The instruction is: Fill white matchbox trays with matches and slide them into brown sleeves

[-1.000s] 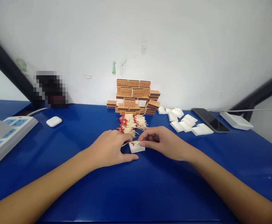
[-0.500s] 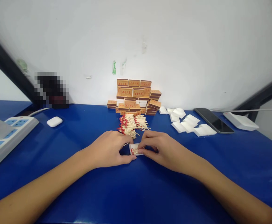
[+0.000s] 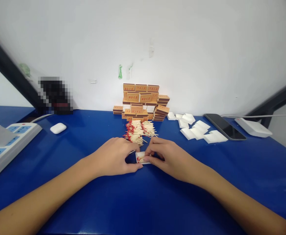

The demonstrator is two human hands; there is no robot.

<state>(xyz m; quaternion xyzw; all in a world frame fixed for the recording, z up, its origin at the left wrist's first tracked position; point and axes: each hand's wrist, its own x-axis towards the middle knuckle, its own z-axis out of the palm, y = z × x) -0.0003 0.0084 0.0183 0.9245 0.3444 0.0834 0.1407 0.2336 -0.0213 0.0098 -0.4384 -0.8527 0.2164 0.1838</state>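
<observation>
A small white matchbox tray (image 3: 140,154) lies on the blue table, with several red-tipped matches (image 3: 140,159) inside it. My left hand (image 3: 114,156) steadies its left end, thumb at the near side and index finger at the far side. Over the right part of the tray, my right hand (image 3: 168,156) has thumb and fingers pinched on matches, and it covers that end. Just beyond the hands lies a loose heap of matches (image 3: 134,130), most red heads toward the left. Behind the heap, closed orange-brown matchboxes (image 3: 136,97) are stacked against the wall.
Several white trays (image 3: 198,129) lie scattered at the right, beside a black phone (image 3: 225,126) and a white flat box (image 3: 253,127) by a cable. At the left are a white earbud case (image 3: 58,128) and a power strip (image 3: 17,138). The white wall (image 3: 194,58) bounds the back.
My right fingers have shifted very slightly left within the tray. The view has moved a touch; otherwise both hands and the heap stay put.
</observation>
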